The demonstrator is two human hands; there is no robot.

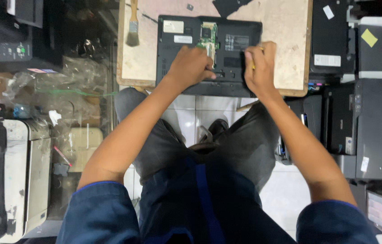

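Note:
A black laptop (177, 54) lies upside down on a worn wooden board (286, 31), its base partly uncovered so a green circuit board (208, 37) shows. My left hand (190, 67) rests on the laptop's underside just below the circuit board, fingers curled against the casing. My right hand (258, 65) is closed around a thin yellow-handled tool (253, 66) at the laptop's right end; most of the tool is hidden in my fist.
A paintbrush (132, 25) lies on the board's left side. A black cover piece (227, 6) sits at the board's far edge. Printers (371, 126) crowd the right; a white machine (24, 171) and plastic-wrapped clutter (64, 86) stand left. My knees are under the board's front edge.

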